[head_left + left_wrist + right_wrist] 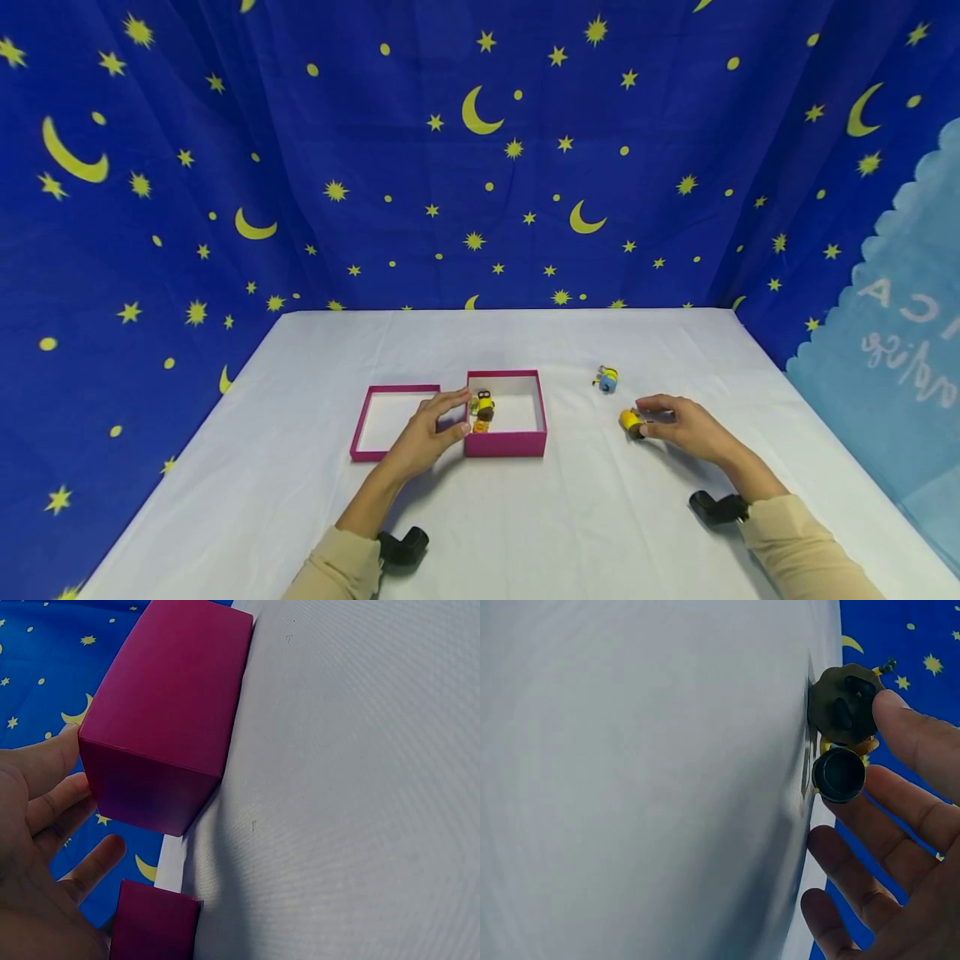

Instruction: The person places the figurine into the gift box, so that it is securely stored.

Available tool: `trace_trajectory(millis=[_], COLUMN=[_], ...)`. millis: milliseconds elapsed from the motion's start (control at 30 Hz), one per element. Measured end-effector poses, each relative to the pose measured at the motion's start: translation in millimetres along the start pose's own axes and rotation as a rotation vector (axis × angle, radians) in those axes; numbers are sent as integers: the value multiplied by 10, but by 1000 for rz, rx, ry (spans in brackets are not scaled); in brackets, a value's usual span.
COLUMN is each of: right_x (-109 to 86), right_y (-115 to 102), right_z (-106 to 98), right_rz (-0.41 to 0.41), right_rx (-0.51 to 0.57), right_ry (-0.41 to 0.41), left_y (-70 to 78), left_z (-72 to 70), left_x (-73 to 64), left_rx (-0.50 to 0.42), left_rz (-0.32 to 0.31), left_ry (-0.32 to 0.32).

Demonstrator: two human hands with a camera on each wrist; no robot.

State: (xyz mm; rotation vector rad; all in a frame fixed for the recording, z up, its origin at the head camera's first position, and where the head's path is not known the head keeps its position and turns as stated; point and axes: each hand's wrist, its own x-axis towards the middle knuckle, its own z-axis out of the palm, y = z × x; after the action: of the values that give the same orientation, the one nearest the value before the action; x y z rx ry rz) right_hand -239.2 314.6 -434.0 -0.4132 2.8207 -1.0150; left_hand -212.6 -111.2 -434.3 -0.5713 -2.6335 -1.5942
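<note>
My left hand rests at the left side of a magenta box, fingers fairly straight, with the thumb at its near left corner. Inside the box, against the left wall, are a minion figure with dark goggles and small yellow and orange pieces. My right hand pinches another yellow minion figure between thumb and forefinger, low at the tabletop. The right wrist view shows this figure's dark scalloped base and a round black part; the other fingers are spread.
The box lid lies inside-up to the left of the box, partly behind my left hand. A blue and yellow minion figure lies farther back on the white-covered table. A blue star-patterned curtain hangs behind.
</note>
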Motion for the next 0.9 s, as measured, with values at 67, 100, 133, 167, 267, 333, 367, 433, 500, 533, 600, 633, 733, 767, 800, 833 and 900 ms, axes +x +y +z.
trace_trajectory(millis=[67,100,133,167,267,333,367,433,500,533,600,633,733,767,800,833,900], right_x=[2,4,6,8,20,30,35,46,56,60,70,74,84,87,91,94,100], right_y=[-14,-20,-27,-35,-61,-81,-90,-104,-111,-111,-111,-112,-125,-133,-140,-149,-162], right_z=[10,15,20,26,41,51,57,69,81,88,99,105,124,130,137,143,155], right_rz=[1,0,-1,0,8,16,20,26,31,33,39,41,54,58,63,67,74], right_rx=[-1,-5,-9,-15,-38,-55,-63,-69,-71,-72,-76,-81,-95,-98,-101,-101,-106], right_ry=[-1,-2,0,-1,-1,0,0,3,4,6,12,18,37,43,50,54,61], left_y=[0,0,-1,-2,-7,-10,-10,-8,-4,-3,-1,-1,-5,-6,-5,-4,-3], left_z=[0,-1,-1,-1,0,2,3,2,2,1,0,0,-1,-2,-3,-4,-4], left_x=[-1,-1,-1,-2,-4,-4,-3,-4,-5,-5,-5,-6,-4,-3,-2,-3,-3], left_rx=[1,-2,-3,-3,-4,-4,-3,-2,-1,-1,3,4,4,4,3,1,0], left_rz=[-1,-6,-5,-4,-3,0,0,-1,-2,-2,-3,-3,-5,-7,-7,-7,-7], left_ry=[-1,-3,-4,-4,-6,-6,-6,-6,-6,-7,-7,-7,-6,-6,-6,-6,-5])
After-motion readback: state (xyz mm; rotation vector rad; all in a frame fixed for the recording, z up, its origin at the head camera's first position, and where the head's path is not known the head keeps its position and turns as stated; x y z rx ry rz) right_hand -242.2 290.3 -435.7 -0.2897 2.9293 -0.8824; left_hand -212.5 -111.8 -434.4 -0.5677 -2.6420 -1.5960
